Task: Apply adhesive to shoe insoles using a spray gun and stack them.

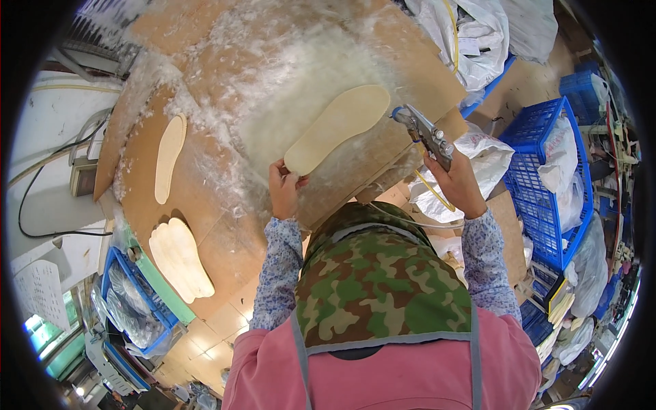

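White fluff dusted the surface. By its near edge the left hand reached forward, fingers pinching the narrow end of an insole, which slanted toward the right corner. The right hand, angled inward beside that edge, wrapped its fingers around a spray gun.

A flat, pale cream, foot-shaped insole is slanting from lower left to upper right, its narrower rounded end being pinched by the thumb and fingers of the bare left hand, its broader end pointing away. A silvery metal spray gun with a blue-tipped nozzle is sitting in the grasp of the bare right hand, its nozzle facing up and left, just beside the insole's broader end.
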Tool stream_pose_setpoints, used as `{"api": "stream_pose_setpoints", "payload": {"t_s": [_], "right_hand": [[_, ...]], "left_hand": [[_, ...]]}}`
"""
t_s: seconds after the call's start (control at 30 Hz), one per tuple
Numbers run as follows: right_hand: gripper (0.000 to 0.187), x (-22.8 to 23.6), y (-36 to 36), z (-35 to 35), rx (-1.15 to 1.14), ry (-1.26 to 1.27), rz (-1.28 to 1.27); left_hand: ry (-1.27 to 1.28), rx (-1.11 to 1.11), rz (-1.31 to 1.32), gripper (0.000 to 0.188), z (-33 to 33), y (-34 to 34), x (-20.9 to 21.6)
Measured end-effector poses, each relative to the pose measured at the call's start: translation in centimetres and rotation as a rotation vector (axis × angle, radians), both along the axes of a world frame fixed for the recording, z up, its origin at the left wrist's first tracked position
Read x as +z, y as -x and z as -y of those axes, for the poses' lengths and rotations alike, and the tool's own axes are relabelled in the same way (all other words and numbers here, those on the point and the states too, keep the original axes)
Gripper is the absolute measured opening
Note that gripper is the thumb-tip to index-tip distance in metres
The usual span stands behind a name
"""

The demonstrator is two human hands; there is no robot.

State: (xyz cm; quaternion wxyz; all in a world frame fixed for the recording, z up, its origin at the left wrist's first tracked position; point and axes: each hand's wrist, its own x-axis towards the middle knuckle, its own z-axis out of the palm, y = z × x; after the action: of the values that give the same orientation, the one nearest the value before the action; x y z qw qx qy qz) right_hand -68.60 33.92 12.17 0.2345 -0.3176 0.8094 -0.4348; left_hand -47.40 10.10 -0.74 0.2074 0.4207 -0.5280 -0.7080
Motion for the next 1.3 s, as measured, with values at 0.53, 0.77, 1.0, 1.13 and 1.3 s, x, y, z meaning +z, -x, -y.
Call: {"api": "stream_pose_setpoints", "payload": {"t_s": [0.53,0.77,1.0,1.13,1.3], "right_hand": [[0.026,0.0,-3.5,-0.9,-0.015,-0.038,-0.049],[0.028,0.4,-4.2,-0.5,0.069,0.019,-0.064],[0.025,-0.2,-2.4,-1.0,-0.066,0.035,-0.103],[0.023,-0.2,-3.4,-1.3,-0.068,-0.044,-0.039],[0.021,0.2,-5.6,-0.5,0.013,-0.014,0.067]], "left_hand": [[0.005,-0.036,-0.041,0.032,0.2,-0.3,-0.1],[0.012,-0.042,-0.003,0.032,0.4,-0.5,-0.6],[0.017,-0.035,-0.05,0.032,0.3,-0.4,-0.5],[0.019,-0.043,-0.076,0.032,0.2,-0.4,-0.1],[0.017,-0.031,-0.054,0.033,0.4,-0.2,-0.4]]}}
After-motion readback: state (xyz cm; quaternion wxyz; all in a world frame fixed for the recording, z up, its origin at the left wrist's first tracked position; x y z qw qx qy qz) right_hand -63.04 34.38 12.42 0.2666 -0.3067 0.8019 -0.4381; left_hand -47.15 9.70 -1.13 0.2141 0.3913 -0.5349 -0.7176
